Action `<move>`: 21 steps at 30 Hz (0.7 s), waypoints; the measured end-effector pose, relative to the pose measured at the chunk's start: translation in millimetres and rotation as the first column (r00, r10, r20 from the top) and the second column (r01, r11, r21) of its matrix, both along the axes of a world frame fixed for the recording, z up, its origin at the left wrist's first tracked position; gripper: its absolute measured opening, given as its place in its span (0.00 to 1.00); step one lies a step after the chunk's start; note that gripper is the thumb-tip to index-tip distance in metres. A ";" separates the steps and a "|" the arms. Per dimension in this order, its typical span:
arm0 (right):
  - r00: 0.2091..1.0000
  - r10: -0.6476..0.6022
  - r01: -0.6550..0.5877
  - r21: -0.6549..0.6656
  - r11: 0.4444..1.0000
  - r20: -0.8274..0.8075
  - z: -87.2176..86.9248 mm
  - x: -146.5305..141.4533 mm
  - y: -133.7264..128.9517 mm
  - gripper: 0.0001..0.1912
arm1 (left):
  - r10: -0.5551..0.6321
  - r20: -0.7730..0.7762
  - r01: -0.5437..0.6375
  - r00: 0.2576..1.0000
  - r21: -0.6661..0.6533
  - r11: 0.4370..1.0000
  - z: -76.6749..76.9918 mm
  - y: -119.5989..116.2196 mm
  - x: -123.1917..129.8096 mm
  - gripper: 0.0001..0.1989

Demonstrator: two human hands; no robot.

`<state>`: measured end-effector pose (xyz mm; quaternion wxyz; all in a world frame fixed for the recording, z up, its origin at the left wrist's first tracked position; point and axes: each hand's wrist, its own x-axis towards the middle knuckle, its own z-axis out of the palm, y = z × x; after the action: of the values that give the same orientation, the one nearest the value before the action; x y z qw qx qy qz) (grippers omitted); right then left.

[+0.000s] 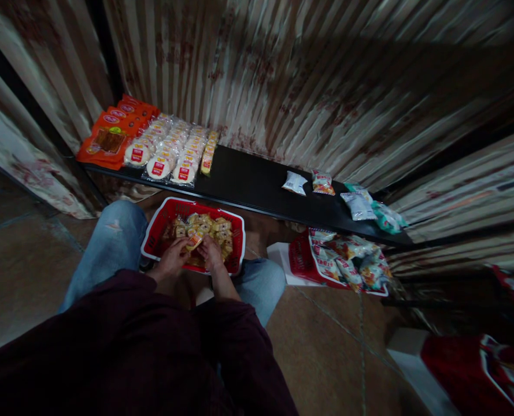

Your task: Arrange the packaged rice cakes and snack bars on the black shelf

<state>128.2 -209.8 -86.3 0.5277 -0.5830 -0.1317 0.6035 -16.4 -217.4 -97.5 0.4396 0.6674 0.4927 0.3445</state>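
Note:
A small yellow packet (195,238) is pinched in my left hand (172,258), over the near part of a red basket (239,234) with a white rim. My right hand (211,252) is just right of the packet, its fingers bent close to it; whether they grip it is hard to make out. Several yellow-wrapped packets (222,229) lie in the basket beneath and beyond my hands. The basket sits between my knees, in front of a black shelf.
On the black shelf (248,179) are orange packs (109,136), rows of round white packaged crackers (158,166), a yellow packet row (209,153) and a few snack bags (358,205). Another red basket (302,257) of snack bags stands right. A red container (451,364) is lower right.

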 end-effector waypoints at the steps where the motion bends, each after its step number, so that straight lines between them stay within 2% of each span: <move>1: 1.000 -0.003 0.003 0.003 1.000 0.000 0.2 0.1 -0.2 0.09 | -0.006 -0.009 0.006 1.000 0.005 1.000 0.3 -0.1 0.0 0.15; 6: 1.000 0.006 -0.006 0.040 0.999 -0.019 0.5 -2.2 0.6 0.06 | 0.041 0.019 -0.040 0.999 -0.038 0.998 -2.2 1.6 1.1 0.17; 11: 0.999 0.018 -0.014 0.090 0.996 -0.037 0.3 -6.6 3.5 0.15 | 0.124 0.020 -0.122 0.992 -0.090 0.988 -6.2 5.5 2.9 0.20; 17: 0.999 0.026 -0.021 0.118 0.993 -0.047 -1.4 -7.1 3.5 0.21 | 0.148 0.080 -0.133 0.986 -0.171 0.976 -7.7 6.1 5.4 0.22; 21: 0.999 0.032 -0.028 0.112 0.993 -0.042 -5.4 -6.2 3.7 0.22 | 0.180 0.140 -0.143 0.974 -0.241 0.960 -3.8 5.4 5.6 0.21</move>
<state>122.0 -206.1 -91.7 0.5529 -0.5374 -0.1622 0.6158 -10.7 -212.0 -101.3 0.5221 0.5396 0.5452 0.3726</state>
